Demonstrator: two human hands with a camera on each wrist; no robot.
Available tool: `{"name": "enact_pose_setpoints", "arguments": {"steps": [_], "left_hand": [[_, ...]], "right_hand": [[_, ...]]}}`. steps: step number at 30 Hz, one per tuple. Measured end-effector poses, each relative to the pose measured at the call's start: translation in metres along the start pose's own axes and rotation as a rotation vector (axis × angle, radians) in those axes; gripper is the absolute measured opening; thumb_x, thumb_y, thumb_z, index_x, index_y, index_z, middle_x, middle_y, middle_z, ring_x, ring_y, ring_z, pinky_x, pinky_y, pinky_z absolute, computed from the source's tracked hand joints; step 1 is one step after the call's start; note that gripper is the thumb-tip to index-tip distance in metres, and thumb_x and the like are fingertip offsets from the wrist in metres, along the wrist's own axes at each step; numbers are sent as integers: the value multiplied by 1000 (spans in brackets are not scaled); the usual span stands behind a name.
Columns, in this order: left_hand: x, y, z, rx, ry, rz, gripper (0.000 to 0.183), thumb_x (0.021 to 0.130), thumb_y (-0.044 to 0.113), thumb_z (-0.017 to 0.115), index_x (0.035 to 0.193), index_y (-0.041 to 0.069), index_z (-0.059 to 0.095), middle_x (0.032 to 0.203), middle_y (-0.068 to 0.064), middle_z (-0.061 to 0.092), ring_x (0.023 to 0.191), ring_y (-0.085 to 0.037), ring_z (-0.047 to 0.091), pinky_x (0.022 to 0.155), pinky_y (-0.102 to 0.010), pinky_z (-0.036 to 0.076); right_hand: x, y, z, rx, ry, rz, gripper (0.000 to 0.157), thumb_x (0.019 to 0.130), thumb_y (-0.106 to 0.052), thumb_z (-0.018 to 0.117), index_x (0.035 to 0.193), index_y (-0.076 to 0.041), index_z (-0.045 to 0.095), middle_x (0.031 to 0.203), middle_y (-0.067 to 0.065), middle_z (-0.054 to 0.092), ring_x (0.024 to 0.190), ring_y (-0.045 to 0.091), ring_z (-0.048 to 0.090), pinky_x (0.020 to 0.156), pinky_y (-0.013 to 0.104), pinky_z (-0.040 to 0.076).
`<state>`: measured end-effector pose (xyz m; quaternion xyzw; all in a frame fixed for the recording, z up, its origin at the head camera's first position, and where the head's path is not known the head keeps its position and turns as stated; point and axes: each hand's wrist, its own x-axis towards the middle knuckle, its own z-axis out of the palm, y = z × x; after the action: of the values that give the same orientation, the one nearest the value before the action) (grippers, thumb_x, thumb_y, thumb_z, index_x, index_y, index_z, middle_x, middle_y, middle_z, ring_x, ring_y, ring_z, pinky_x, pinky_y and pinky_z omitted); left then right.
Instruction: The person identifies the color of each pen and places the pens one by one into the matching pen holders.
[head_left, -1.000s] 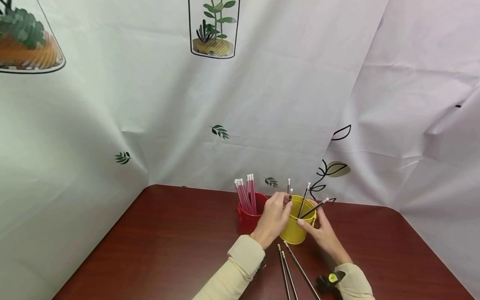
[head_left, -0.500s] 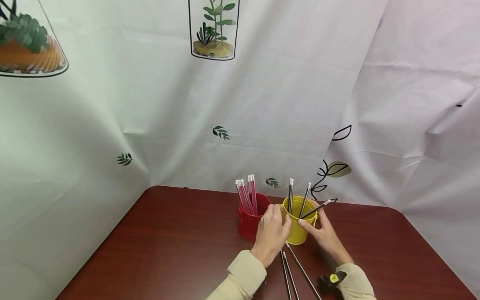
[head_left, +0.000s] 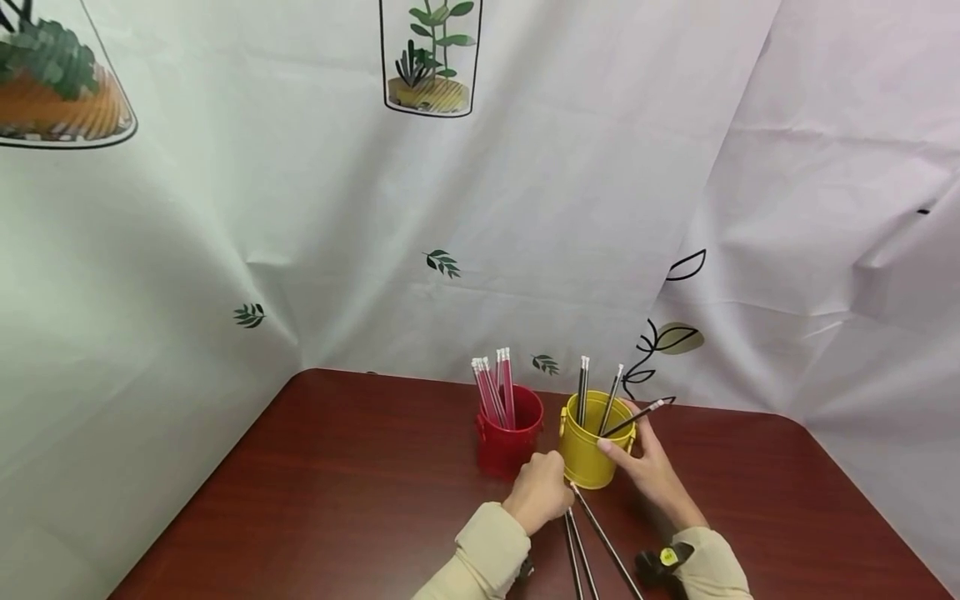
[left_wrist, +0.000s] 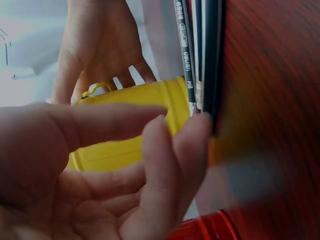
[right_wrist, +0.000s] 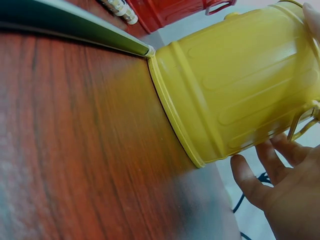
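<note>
The yellow bucket stands on the table with several dark pencils leaning in it. My right hand holds its right side, thumb at the rim and fingers behind; in the right wrist view, fingers touch its wall. In front of the bucket, my left hand hangs over the eraser ends of the loose dark pencils on the table. In the left wrist view, its bent fingertips are close to the pencil ends, with no pencil visible between thumb and fingers.
A red bucket with several pink pencils stands left of the yellow one. Behind the brown table hangs a white printed cloth. A black strap device sits at my right wrist.
My left hand let go of a dark pencil in the yellow bucket, then moved down and back toward the loose pencils. My right hand has stayed on the bucket.
</note>
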<state>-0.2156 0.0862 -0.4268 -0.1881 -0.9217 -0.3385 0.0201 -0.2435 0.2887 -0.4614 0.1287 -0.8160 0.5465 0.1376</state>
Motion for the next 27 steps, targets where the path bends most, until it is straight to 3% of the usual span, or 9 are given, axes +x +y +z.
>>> {"name": "enact_pose_setpoints", "arguments": {"steps": [3, 13, 21, 27], "left_hand": [[-2, 0, 2, 6, -58, -6, 19, 69, 0, 64, 56, 7, 52, 41, 1, 43, 31, -10, 40, 31, -21, 33], [-6, -3, 11, 21, -107, -15, 23, 67, -2, 63, 51, 8, 50, 33, 2, 41, 23, -8, 38, 26, -19, 31], [-6, -4, 17, -62, -69, -35, 23, 66, -4, 62, 52, 9, 50, 37, 1, 43, 24, -7, 41, 27, -20, 34], [-6, -2, 19, 43, -44, -38, 24, 65, 3, 67, 51, 11, 49, 44, 2, 43, 37, -11, 44, 36, -24, 36]], "right_hand": [[0, 0, -1, -16, 4, -3, 67, 87, -16, 63, 142, -24, 26, 132, 7, 45, 113, 15, 47, 88, 20, 41], [-1, 1, 0, 16, -18, -50, 67, 88, -13, 61, 143, -16, 23, 131, 15, 45, 111, 16, 49, 86, 19, 42], [-1, -2, 1, 13, -10, -40, 68, 88, -13, 62, 144, -15, 23, 133, 14, 44, 115, 21, 47, 88, 17, 40], [-1, -1, 0, -19, -1, -25, 68, 87, -11, 62, 143, -14, 25, 133, 15, 44, 116, 28, 45, 87, 15, 39]]}}
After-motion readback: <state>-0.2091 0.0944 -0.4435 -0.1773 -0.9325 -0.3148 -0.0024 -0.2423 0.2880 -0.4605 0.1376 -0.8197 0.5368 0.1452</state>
